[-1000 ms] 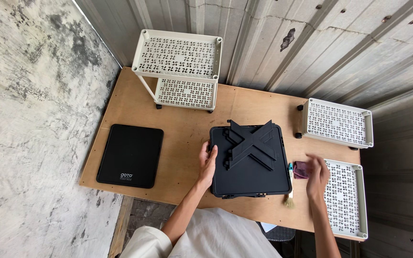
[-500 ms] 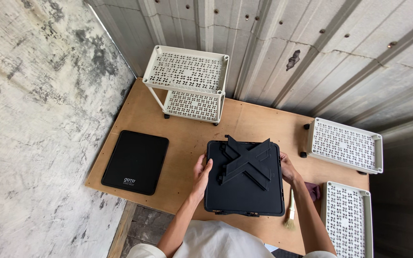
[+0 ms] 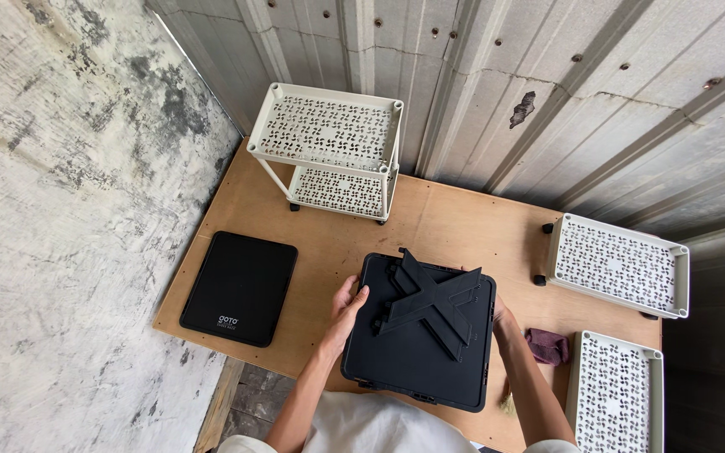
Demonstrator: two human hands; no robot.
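Head view: hands (image 3: 347, 312) grip black tray (image 3: 419, 335) (upright).

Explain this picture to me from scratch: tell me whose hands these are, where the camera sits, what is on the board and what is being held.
There is no machine here. The camera is worn on a person's head and looks down, so the two bare arms at the bottom belong to the wearer. The left hand grips the left edge of a black box-like tray, and the right hand holds its right edge, mostly hidden behind it. Black crossed plastic pieces lie on top of that tray. It rests on a wooden board. Also there: a flat black panel to the left, a white two-tier perforated rack at the back, two separate white perforated shelves on the right, and a small purple cloth.
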